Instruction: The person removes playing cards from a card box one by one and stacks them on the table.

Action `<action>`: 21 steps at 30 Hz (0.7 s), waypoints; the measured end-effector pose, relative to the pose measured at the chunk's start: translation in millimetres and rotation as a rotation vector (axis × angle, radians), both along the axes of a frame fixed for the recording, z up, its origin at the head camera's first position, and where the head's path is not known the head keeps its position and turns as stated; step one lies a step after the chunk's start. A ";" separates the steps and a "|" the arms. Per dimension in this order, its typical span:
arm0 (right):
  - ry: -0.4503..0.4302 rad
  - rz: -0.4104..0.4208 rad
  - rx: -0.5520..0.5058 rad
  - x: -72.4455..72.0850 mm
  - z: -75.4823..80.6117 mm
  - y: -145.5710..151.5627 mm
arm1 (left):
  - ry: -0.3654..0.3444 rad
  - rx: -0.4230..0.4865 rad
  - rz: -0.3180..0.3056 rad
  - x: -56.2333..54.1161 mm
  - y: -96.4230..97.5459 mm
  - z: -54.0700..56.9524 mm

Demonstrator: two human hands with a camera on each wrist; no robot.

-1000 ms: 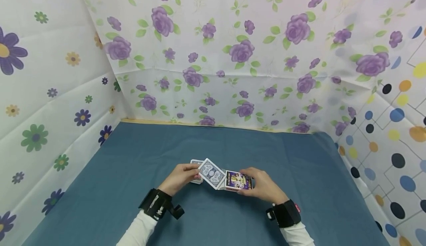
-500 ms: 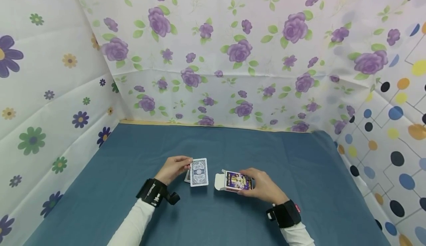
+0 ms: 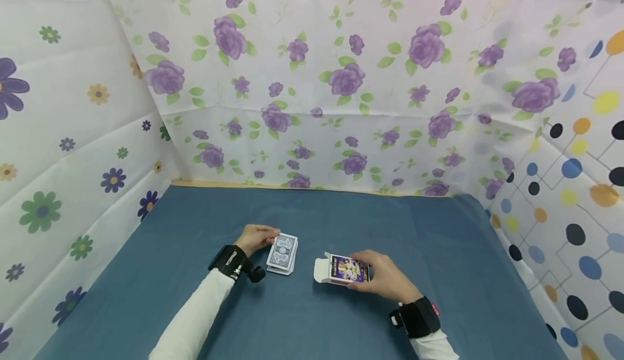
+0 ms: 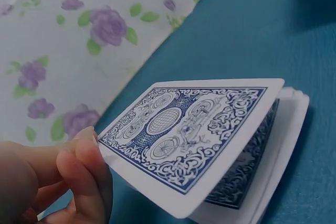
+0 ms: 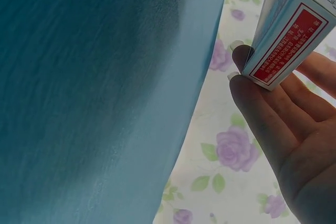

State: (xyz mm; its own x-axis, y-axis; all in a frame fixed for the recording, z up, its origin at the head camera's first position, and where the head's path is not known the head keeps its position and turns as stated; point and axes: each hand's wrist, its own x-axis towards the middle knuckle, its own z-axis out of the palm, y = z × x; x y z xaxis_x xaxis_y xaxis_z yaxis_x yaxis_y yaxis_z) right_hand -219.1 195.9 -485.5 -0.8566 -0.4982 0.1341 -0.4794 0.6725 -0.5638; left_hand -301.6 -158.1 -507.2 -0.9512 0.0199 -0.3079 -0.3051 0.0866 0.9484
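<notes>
My left hand (image 3: 255, 239) pinches a playing card (image 4: 165, 124) by one corner, between thumb and fingertips. The card is back side up, with a blue bicycle pattern. It tilts over a stack of cards (image 4: 286, 145), which lies face down on the cloth and is partly hidden beneath it. To the right, my right hand (image 3: 385, 279) grips a small card box (image 3: 348, 269) by its far end, fingers and thumb on opposite sides. The box has a colourful picture on top, and its white flap (image 3: 322, 269) hangs open toward the stack. A red label (image 5: 287, 45) shows in the right wrist view.
A blue cloth (image 3: 312, 322) covers the table. Floral fabric (image 3: 312, 95) hangs along the back edge, and patterned sheets stand at the left and right sides. Black straps (image 3: 418, 317) with cameras wrap both wrists.
My left hand has drawn the card left, away from the box flap, and lowered it over the stack. The right hand and box have stayed nearly in place.
</notes>
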 end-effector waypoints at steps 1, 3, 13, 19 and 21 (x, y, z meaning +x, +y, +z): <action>-0.001 0.000 0.004 0.2 -0.3 0.5 | -0.003 0.001 0.001 -0.6 0.5 -3.1; -0.008 0.000 0.007 0.2 -1.0 1.7 | -0.002 -0.002 0.005 -1.2 1.3 -8.2; -0.026 0.002 -0.005 -1.1 -2.0 3.3 | 0.089 -0.246 0.111 -0.8 8.6 -14.4; -0.036 0.006 -0.009 -0.7 -4.0 2.7 | 0.091 -0.329 0.142 4.1 12.8 -15.7; -0.035 0.005 -0.008 -0.4 -4.7 2.5 | 0.089 -0.338 0.144 5.1 13.4 -16.7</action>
